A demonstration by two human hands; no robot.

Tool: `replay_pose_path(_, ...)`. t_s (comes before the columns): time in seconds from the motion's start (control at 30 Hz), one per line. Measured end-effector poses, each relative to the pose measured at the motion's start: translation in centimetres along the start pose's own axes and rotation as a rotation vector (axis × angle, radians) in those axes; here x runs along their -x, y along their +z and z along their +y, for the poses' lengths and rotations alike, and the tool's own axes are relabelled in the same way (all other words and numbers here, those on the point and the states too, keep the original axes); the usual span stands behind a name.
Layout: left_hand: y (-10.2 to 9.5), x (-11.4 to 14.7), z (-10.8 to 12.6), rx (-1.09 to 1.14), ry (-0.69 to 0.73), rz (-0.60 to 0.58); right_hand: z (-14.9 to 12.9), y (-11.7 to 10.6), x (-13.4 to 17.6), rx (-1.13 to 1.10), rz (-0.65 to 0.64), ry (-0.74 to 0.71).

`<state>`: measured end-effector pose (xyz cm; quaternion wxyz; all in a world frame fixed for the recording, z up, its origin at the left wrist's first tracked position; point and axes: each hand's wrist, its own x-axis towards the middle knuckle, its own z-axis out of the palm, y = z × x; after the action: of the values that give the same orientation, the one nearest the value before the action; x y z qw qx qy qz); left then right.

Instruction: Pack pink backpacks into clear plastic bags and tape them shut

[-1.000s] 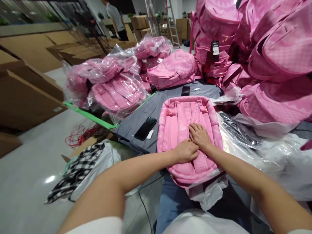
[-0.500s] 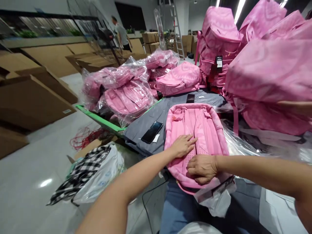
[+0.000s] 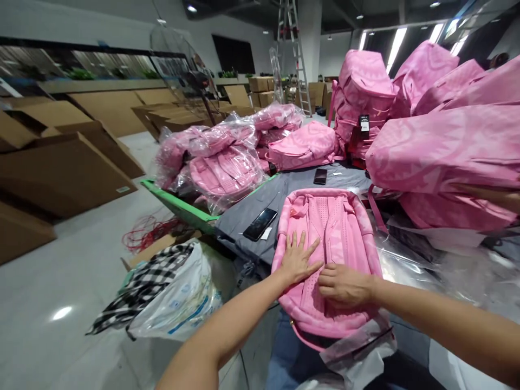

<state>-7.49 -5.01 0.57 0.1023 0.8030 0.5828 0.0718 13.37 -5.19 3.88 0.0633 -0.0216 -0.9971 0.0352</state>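
Observation:
A pink backpack [image 3: 357, 249] lies before me with its padded back panel and shoulder straps facing up. My left hand [image 3: 298, 260] rests flat on the left of that panel, fingers spread. Just to its right, my right hand [image 3: 345, 287] is closed, its curled fingers on the lower part of a shoulder strap [image 3: 335, 238]; its fingertips are partly hidden. Crumpled clear plastic [image 3: 361, 352] with a dark strip hangs at the backpack's near end, by my lap.
Two phones, one near [image 3: 260, 224] and one farther [image 3: 320, 176], lie on the grey cloth [image 3: 239, 216]. Plastic-wrapped backpacks [image 3: 227, 170] fill a green-edged container [image 3: 179, 206]. Pink backpacks [image 3: 442, 146] pile up on the right, where another person's hand [image 3: 491, 197] touches one. Cartons [image 3: 60, 168] stand left.
My left hand's fingers have spread wider on the panel. My right hand stays curled at the strap. The view has tilted up, and a person walking in the background is no longer visible.

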Motion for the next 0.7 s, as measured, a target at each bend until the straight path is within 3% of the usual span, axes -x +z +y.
replay_pose_path(0.07, -0.3, 1.0, 0.1, -0.018, 0.012, -0.024, 0.6, -1.3, 0.9, 0.063, 0.083, 0.211)
replay_pose_path(0.13, -0.5, 1.4, 0.4, -0.031, 0.005, -0.064, 1.5, -1.1, 1.6, 0.162, 0.195, 0.630)
replay_pose_path(0.2, -0.6, 1.4, 0.6, -0.043, -0.009, -0.065, 2.3, 0.6, 1.8, 0.252, 0.233, 0.988)
replay_pose_path(0.27, -0.5, 1.2, 0.9, -0.062, -0.029, -0.024, 2.6, 2.7, 1.7, 0.294, 0.202, 1.123)
replay_pose_path(0.37, -0.1, 1.1, 1.3, -0.094, -0.065, 0.053, 3.0, 4.0, 1.2, 0.271, 0.177, 1.141)
replay_pose_path(0.5, 0.0, 1.1, 2.1, -0.069, 0.071, 0.066, 2.6, 0.7, 2.2, -0.008, 0.167, 1.092)
replay_pose_path(0.57, 0.1, 1.0, 2.4, 0.003, 0.170, -0.046, 0.3, -1.7, 3.6, -0.206, 0.214, 0.875)
replay_pose_path(0.63, 0.2, 0.8, 2.4, 0.049, 0.208, -0.149, -3.8, -3.4, 5.0, -0.339, 0.200, 0.549)
replay_pose_path(0.7, 0.3, 0.6, 2.4, 0.053, 0.209, -0.179, -8.5, -3.9, 6.1, -0.297, 0.115, 0.318)
